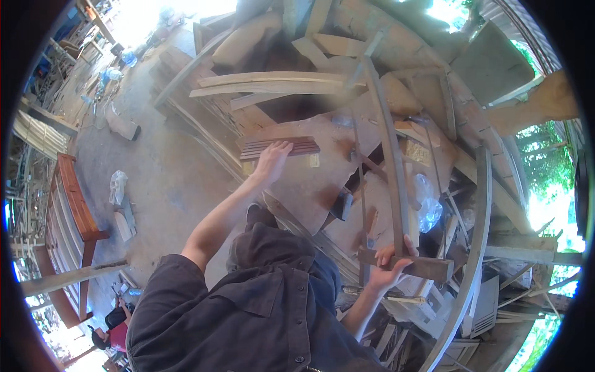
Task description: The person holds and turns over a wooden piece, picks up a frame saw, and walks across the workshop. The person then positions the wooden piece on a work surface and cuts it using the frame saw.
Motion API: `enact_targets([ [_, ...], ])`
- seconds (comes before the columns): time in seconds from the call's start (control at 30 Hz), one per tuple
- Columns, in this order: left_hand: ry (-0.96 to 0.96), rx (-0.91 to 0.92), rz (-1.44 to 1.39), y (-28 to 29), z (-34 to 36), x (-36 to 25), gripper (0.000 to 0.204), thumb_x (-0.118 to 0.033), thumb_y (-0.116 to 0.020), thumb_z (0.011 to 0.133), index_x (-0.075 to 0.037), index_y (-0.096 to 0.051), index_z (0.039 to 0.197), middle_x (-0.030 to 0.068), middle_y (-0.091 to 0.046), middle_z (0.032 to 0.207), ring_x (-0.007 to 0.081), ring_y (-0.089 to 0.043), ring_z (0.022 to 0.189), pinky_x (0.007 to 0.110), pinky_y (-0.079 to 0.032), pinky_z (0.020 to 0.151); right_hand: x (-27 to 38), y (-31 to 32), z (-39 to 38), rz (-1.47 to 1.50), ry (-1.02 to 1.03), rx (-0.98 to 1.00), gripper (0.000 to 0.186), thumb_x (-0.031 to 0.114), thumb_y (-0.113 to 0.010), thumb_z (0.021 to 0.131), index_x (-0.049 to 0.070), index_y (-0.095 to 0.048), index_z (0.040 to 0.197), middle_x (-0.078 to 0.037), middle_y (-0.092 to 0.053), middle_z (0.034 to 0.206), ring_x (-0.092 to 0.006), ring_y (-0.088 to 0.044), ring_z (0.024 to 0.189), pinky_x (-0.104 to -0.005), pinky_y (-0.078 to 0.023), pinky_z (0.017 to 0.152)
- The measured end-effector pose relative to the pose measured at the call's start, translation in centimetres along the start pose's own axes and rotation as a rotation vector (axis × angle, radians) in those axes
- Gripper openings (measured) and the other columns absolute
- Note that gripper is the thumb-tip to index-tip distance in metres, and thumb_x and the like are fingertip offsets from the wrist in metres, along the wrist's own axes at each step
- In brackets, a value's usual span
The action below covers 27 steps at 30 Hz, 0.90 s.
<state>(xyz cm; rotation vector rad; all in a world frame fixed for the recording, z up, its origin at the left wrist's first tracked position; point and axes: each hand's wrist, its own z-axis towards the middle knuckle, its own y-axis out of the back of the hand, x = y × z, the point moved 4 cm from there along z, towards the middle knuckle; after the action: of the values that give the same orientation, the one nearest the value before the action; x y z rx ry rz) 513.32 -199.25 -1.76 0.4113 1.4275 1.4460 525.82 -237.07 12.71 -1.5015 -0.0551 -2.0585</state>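
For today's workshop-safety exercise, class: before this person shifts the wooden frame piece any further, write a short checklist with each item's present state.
1. Right hand grips the dark crossbar: ok.
2. Left hand rests flat on the grooved wooden slats: ok.
3. Long upright rail free of the surrounding timber pile: cannot tell.
4. Plastic bag apart from the rail: not ok, it lies right beside it.
5. Firm footing: cannot tell, feet hidden.
6. Bystander away from the frame: ok.

Dark grooved wooden slats point(279, 147) stacked flat on the table, brown wooden block point(412, 265) level across a long upright strip
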Motion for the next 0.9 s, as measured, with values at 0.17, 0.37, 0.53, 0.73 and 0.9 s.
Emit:
enact_targets([
  [0.17, 0.125, 0.280, -0.101, 1.9, 1.2, 2.5, 0.050, 0.002, -0.059, 0.075, -0.007, -0.070, 0.122, 0.0242, -0.073, 0.104, 0.0413, -0.069, 0.102, 0.050, -0.054, 0.090, 0.1, -0.3, -0.8, -0.001, -0.022, 0.015, 0.065, 0.057, -0.054, 0.103, 0.001, -0.053, 0.138, 0.000, -0.043, 0.062, -0.0110, -0.040, 0.054, -0.0278, -0.039, 0.053],
  [0.37, 0.243, 0.463, -0.068, 2.0, 3.5, 2.8, 0.039, -0.008, -0.067, 0.082, -0.010, -0.071, 0.120, 0.0227, -0.073, 0.103, 0.0395, -0.070, 0.100, 0.049, -0.055, 0.086, -3.0, 0.2, -2.4, 0.024, -0.088, 0.022, 0.069, 0.057, -0.060, 0.100, -0.001, -0.054, 0.137, 0.000, -0.048, 0.067, -0.0101, -0.044, 0.058, -0.0281, -0.040, 0.056],
  [0.53, 0.259, 0.531, 0.116, 1.0, 4.7, 5.1, 0.027, -0.015, -0.067, 0.086, -0.005, -0.074, 0.110, 0.0245, -0.073, 0.104, 0.0417, -0.070, 0.101, 0.051, -0.054, 0.088, -5.0, 0.3, -3.5, 0.023, -0.158, 0.079, 0.073, 0.060, -0.062, 0.098, 0.000, -0.054, 0.138, 0.001, -0.048, 0.068, -0.0092, -0.043, 0.058, -0.0276, -0.040, 0.057],
  [0.73, 0.351, 0.558, -0.034, 1.2, 5.2, 6.0, 0.035, -0.027, -0.072, 0.084, -0.001, -0.074, 0.107, 0.0257, -0.073, 0.096, 0.0402, -0.072, 0.097, 0.049, -0.055, 0.085, -7.1, 1.9, -5.3, 0.002, -0.218, 0.090, 0.067, 0.058, -0.070, 0.091, 0.001, -0.066, 0.126, -0.001, -0.056, 0.067, -0.0098, -0.050, 0.057, -0.0272, -0.039, 0.055],
  [0.9, 0.328, 0.526, 0.075, 2.4, 4.5, 8.5, 0.043, -0.029, -0.074, 0.082, 0.000, -0.072, 0.114, 0.0244, -0.074, 0.102, 0.0374, -0.072, 0.102, 0.046, -0.055, 0.088, -8.0, 1.3, -5.1, -0.052, -0.183, 0.104, 0.053, 0.047, -0.072, 0.088, 0.001, -0.074, 0.115, -0.002, -0.062, 0.064, -0.0117, -0.059, 0.054, -0.0259, -0.043, 0.054],
])
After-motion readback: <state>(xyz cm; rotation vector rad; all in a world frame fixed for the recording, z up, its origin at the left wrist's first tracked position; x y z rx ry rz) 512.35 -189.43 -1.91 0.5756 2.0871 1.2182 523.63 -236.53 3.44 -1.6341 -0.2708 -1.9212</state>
